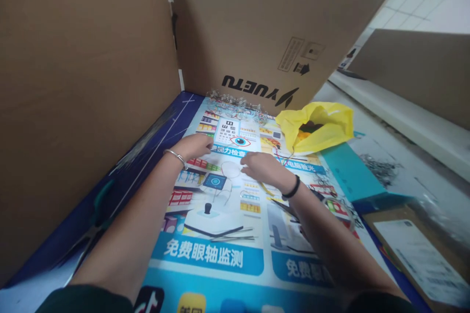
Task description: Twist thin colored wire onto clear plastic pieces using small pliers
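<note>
My left hand (194,146), with a metal bangle on the wrist, rests on a printed poster (216,254) with its fingers curled in; what they hold is hidden. My right hand (261,166), with a black band on the wrist, lies a little to the right. Its fingers are pinched at the edge of a thin wire glasses frame (229,170) that lies on the poster between the two hands. More thin wire pieces (235,234) lie on the poster nearer to me.
Tall cardboard walls (257,24) stand to the left and behind. A heap of clear small parts (235,103) lies at the back, with a yellow plastic bag (323,124) and a teal box (348,171) to the right. Pliers (98,220) lie at left. A labelled carton (418,254) sits at lower right.
</note>
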The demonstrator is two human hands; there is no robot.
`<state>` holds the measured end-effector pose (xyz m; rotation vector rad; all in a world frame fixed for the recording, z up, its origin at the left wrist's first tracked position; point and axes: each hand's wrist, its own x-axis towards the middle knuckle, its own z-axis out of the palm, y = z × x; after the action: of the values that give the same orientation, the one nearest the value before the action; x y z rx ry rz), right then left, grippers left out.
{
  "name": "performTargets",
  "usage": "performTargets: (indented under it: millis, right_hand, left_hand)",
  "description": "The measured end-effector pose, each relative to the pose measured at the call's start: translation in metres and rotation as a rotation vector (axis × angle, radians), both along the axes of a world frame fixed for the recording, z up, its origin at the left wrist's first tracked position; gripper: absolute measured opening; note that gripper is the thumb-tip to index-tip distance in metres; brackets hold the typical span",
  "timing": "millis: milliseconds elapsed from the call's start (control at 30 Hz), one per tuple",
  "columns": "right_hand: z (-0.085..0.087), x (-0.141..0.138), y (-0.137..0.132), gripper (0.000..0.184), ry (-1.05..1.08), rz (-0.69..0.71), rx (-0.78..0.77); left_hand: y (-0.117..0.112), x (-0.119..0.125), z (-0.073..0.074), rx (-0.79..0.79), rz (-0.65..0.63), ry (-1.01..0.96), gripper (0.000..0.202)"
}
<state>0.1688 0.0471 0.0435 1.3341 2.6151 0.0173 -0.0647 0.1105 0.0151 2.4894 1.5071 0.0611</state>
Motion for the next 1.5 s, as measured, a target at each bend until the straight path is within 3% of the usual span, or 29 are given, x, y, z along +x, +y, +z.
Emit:
performTargets:
  millis: [133,333,567,800,933,1033,1200,1500]
  right_hand:
    - [0.009,0.046,-0.027,0.024,-0.111,-0.141,-0.036]
    - [0.002,0.087,-0.066,0.032,-0.083,-0.169,-0.156]
    - [-0.006,0.088,-0.073,0.031,-0.057,-0.188,-0.124]
    - [-0.002,0.09,-0.068,0.027,-0.061,-0.196,-0.092]
    - [-0.009,0.085,-0.057,0.045,0.076,-0.153,0.011]
    - [-0.022,0.08,-0.048,0.059,0.13,-0.111,-0.008]
    - [-0.036,0.075,-0.043,0.048,0.148,-0.12,0.005]
    - [-0.044,0.079,-0.044,0.047,0.198,-0.098,0.048]
  left_hand:
    - [-0.008,0.004,0.018,-0.006,-0.088,-0.025,0.014]
    - [-0.023,0.015,0.032,0.003,-0.139,-0.007,0.012]
    - [-0.024,0.019,0.029,-0.061,-0.174,0.023,0.009]
    - [-0.024,0.009,0.033,-0.022,-0.152,0.019,0.014]
    - [-0.026,0.011,0.036,-0.011,-0.145,0.028,0.016]
    - [-0.028,0.016,0.036,-0.014,-0.14,0.059,0.016]
    - [-0.031,0.034,0.024,-0.044,-0.127,0.127,0.019]
    - [-0.035,0.057,0.0,-0.054,-0.11,0.163,0.017]
